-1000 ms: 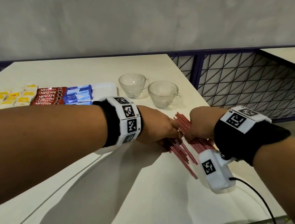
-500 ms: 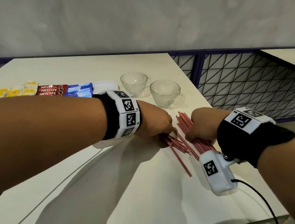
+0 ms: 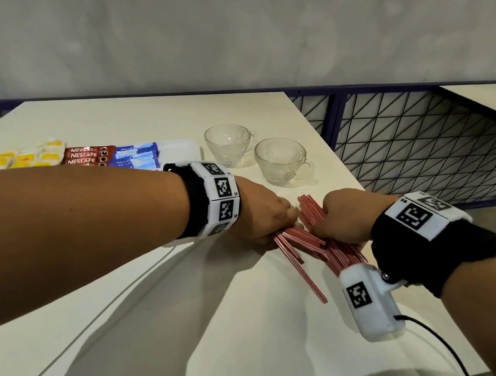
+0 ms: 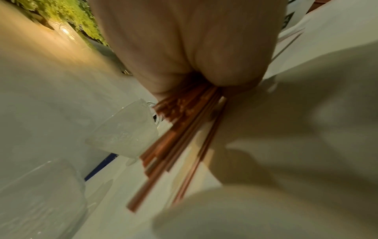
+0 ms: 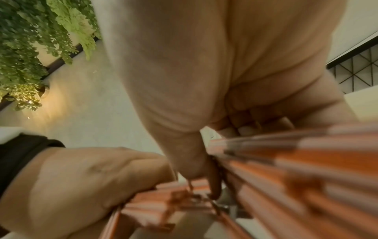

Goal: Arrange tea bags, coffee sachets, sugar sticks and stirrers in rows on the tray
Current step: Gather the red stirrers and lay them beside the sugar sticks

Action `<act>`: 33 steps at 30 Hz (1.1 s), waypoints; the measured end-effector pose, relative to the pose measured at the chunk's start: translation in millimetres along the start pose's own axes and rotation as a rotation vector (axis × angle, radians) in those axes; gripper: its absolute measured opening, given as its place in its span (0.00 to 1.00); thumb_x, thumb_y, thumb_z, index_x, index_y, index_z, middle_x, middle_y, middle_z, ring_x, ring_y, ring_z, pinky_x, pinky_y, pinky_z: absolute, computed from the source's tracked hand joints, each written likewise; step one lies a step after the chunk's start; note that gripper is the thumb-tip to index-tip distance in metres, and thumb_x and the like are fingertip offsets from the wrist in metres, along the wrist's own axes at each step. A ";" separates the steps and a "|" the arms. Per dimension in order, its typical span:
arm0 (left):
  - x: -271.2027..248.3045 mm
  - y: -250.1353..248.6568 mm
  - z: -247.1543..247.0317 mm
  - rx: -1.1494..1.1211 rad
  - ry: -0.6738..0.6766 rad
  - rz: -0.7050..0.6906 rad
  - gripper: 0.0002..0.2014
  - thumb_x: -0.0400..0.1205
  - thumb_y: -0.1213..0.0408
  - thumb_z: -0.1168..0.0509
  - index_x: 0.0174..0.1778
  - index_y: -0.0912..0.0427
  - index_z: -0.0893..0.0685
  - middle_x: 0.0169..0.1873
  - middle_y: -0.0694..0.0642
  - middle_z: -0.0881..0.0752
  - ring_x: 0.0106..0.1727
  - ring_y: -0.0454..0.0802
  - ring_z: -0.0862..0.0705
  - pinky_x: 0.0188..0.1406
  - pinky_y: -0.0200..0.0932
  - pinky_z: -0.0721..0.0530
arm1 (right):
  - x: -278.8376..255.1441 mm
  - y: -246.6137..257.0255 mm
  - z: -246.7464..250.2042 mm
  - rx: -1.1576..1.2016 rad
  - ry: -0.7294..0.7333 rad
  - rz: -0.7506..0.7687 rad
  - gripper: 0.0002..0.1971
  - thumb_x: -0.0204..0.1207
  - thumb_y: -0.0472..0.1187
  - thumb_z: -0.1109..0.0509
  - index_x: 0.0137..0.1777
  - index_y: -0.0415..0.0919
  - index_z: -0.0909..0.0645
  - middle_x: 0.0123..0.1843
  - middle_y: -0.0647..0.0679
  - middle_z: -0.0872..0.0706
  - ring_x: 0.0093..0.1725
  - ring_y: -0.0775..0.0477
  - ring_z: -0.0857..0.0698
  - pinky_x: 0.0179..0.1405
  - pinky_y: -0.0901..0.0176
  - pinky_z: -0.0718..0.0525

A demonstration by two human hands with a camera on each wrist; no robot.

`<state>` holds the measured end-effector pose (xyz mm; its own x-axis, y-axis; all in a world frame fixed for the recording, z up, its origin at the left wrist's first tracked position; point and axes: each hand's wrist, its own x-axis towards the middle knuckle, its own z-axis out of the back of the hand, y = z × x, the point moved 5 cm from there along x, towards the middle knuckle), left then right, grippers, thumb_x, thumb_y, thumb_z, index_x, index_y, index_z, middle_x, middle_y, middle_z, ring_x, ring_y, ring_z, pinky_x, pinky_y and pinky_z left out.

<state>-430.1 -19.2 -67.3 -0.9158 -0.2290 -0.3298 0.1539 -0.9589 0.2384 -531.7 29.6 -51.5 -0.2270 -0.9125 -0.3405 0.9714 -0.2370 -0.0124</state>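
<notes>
On the white desk (image 3: pixel 155 303), right of centre, I've got both hands in the pile of red stirrers (image 3: pixel 305 246). My left hand (image 3: pixel 260 214) has its fingers curled round one end of a bunch; the left wrist view shows the stirrers (image 4: pixel 184 129) fanning out of that grip. My right hand (image 3: pixel 345 219) is closed over the other part of the pile, fingers (image 5: pixel 245 127) tucked round the sticks, thumb pressing down. Stirrers not squared up, ends uneven, and one long stray stirrer (image 3: pixel 306 279) pokes out toward me, outside either grip.

The tray (image 3: pixel 181 147) sits further left behind my left wrist, mostly hidden; yellow tea bags (image 3: pixel 25 155), red Nescafe sachets (image 3: pixel 88 156) and blue sugar sticks (image 3: pixel 137 157) lie there in rows already. So stirrers look like the last group, judging by that.

Risks from here:
- Loose bundle, thin slick sticks: lifting with uneven ends probably drops some out of the bottom, the stray one first.
- Two glass cups (image 3: pixel 252 152) stand just beyond the pile; in the left wrist view one cup (image 4: pixel 124 129) is right beside the stirrer ends. Swinging the bunch leftward could clip it and tip it.
- Carrying across to the tray passes over the laid rows; a low forearm or wrist unit could scuff them out of line.
- Right wrist cable (image 3: pixel 455 370) trails on the desk; it could snag.
</notes>
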 end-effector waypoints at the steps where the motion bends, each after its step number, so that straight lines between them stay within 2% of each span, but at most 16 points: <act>1: -2.6 2.9 3.2 -0.001 -0.001 0.018 0.20 0.86 0.49 0.43 0.64 0.62 0.27 0.53 0.59 0.20 0.49 0.57 0.19 0.44 0.46 0.25 | 0.3 -0.6 0.1 0.023 0.007 0.003 0.17 0.81 0.52 0.39 0.34 0.42 0.26 0.34 0.49 0.23 0.37 0.48 0.23 0.33 0.60 0.30; 4: -12.3 13.5 12.8 0.005 0.012 0.059 0.14 0.86 0.55 0.44 0.61 0.61 0.29 0.47 0.58 0.23 0.44 0.56 0.22 0.42 0.47 0.26 | 1.9 -4.9 -0.1 0.119 0.030 -0.013 0.18 0.85 0.53 0.46 0.42 0.41 0.24 0.42 0.47 0.21 0.47 0.45 0.22 0.45 0.58 0.29; 6: -20.1 21.6 21.3 0.004 -0.019 0.085 0.10 0.85 0.62 0.44 0.60 0.60 0.30 0.47 0.57 0.23 0.45 0.57 0.21 0.43 0.48 0.25 | 3.3 -6.2 1.9 0.149 0.023 -0.019 0.19 0.85 0.54 0.47 0.48 0.41 0.22 0.47 0.46 0.20 0.50 0.45 0.21 0.48 0.57 0.28; 8: -28.4 28.9 30.3 -0.034 -0.071 0.129 0.05 0.85 0.65 0.45 0.55 0.57 0.31 0.45 0.55 0.25 0.43 0.54 0.24 0.42 0.46 0.29 | 6.4 -8.8 3.3 0.166 0.026 -0.016 0.21 0.85 0.54 0.47 0.51 0.38 0.21 0.47 0.44 0.18 0.49 0.44 0.20 0.47 0.56 0.25; 11: -40.4 39.6 42.9 -0.167 -0.176 0.201 0.06 0.84 0.67 0.45 0.51 0.52 0.34 0.42 0.53 0.24 0.40 0.53 0.25 0.40 0.44 0.31 | 8.1 -12.3 6.6 0.212 0.040 0.006 0.22 0.85 0.51 0.46 0.56 0.34 0.18 0.49 0.40 0.14 0.45 0.43 0.14 0.51 0.49 0.15; 14: -54.8 57.2 50.0 -0.316 -0.376 0.309 0.04 0.85 0.66 0.44 0.50 0.54 0.34 0.35 0.49 0.26 0.32 0.45 0.28 0.35 0.44 0.35 | 10.0 -12.6 21.8 0.270 -0.058 0.021 0.25 0.83 0.54 0.45 0.57 0.31 0.18 0.50 0.37 0.14 0.45 0.40 0.13 0.53 0.44 0.15; 16: -64.0 71.7 50.9 -0.518 -0.542 0.376 0.03 0.86 0.65 0.45 0.48 0.55 0.33 0.31 0.48 0.28 0.29 0.46 0.29 0.30 0.44 0.36 | 9.6 -7.2 37.8 0.393 -0.191 0.011 0.27 0.80 0.59 0.45 0.56 0.34 0.19 0.52 0.40 0.15 0.50 0.40 0.15 0.56 0.42 0.16; 18: -71.9 81.9 52.0 -0.993 -0.739 0.366 0.06 0.88 0.63 0.48 0.45 0.52 0.33 0.28 0.48 0.31 0.24 0.47 0.33 0.25 0.41 0.33 | 9.9 8.3 50.0 0.685 -0.276 0.060 0.28 0.75 0.61 0.45 0.56 0.37 0.19 0.53 0.41 0.14 0.51 0.40 0.15 0.57 0.39 0.16; 19: -76.1 85.7 51.9 -1.235 -0.827 0.362 0.08 0.89 0.61 0.48 0.43 0.51 0.33 0.26 0.48 0.33 0.22 0.46 0.35 0.24 0.42 0.33 | 8.8 20.4 52.1 0.917 -0.292 0.087 0.25 0.78 0.59 0.43 0.56 0.37 0.19 0.53 0.40 0.14 0.50 0.41 0.15 0.57 0.40 0.15; 21: -85.2 88.6 56.5 -1.519 -0.981 0.358 0.10 0.90 0.58 0.47 0.42 0.52 0.34 0.25 0.47 0.34 0.21 0.44 0.37 0.22 0.41 0.32 | 6.9 48.9 48.1 1.365 -0.208 0.132 0.23 0.84 0.55 0.41 0.58 0.34 0.21 0.54 0.38 0.16 0.50 0.39 0.16 0.59 0.44 0.15; 23: -92.5 88.8 60.6 -1.679 -1.088 0.301 0.10 0.90 0.58 0.45 0.43 0.54 0.34 0.26 0.50 0.33 0.23 0.46 0.34 0.23 0.42 0.28 | 7.1 79.7 38.2 1.609 -0.036 0.155 0.28 0.84 0.58 0.43 0.61 0.30 0.23 0.54 0.34 0.18 0.50 0.35 0.15 0.58 0.40 0.15; 26: -104.5 92.9 54.3 -1.801 -1.190 0.219 0.08 0.89 0.62 0.44 0.45 0.56 0.34 0.29 0.52 0.29 0.25 0.47 0.29 0.26 0.44 0.25 | 9.9 124.8 28.2 1.844 0.256 0.203 0.38 0.83 0.65 0.51 0.68 0.26 0.29 0.54 0.31 0.20 0.46 0.33 0.15 0.46 0.41 0.11; 27: -106.8 94.2 49.6 -1.814 -1.209 0.222 0.07 0.89 0.63 0.43 0.45 0.56 0.33 0.30 0.52 0.28 0.25 0.47 0.28 0.27 0.44 0.25 | 10.7 135.3 27.2 1.911 0.344 0.221 0.42 0.82 0.67 0.54 0.70 0.25 0.30 0.54 0.30 0.20 0.46 0.32 0.15 0.44 0.43 0.11; 29: -112.5 96.7 40.1 -1.806 -1.242 0.252 0.07 0.89 0.66 0.43 0.45 0.57 0.32 0.30 0.53 0.27 0.26 0.48 0.27 0.29 0.44 0.25 | 9.8 154.0 28.6 2.030 0.506 0.272 0.46 0.81 0.68 0.59 0.70 0.22 0.29 0.54 0.29 0.17 0.49 0.33 0.14 0.46 0.43 0.11; 31: -118.1 99.1 31.9 -1.784 -1.238 0.286 0.06 0.88 0.68 0.42 0.45 0.59 0.31 0.30 0.55 0.26 0.27 0.49 0.26 0.29 0.44 0.23 | 11.4 165.0 30.6 2.137 0.577 0.286 0.44 0.82 0.67 0.59 0.68 0.23 0.27 0.54 0.28 0.14 0.51 0.33 0.12 0.48 0.43 0.11; 33: -122.4 100.4 26.0 -1.792 -1.212 0.296 0.06 0.87 0.71 0.40 0.44 0.61 0.29 0.30 0.56 0.24 0.26 0.50 0.24 0.29 0.44 0.21 | 14.2 170.9 31.6 2.209 0.549 0.264 0.38 0.85 0.63 0.55 0.71 0.27 0.27 0.56 0.28 0.14 0.50 0.32 0.11 0.45 0.39 0.11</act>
<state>-312.2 -83.1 20.7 -0.4211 -0.8587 0.2921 -0.2761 -0.1854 -0.9431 -371.1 -34.4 -28.8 0.2559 -0.9181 -0.3026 -0.6693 -0.3941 0.6298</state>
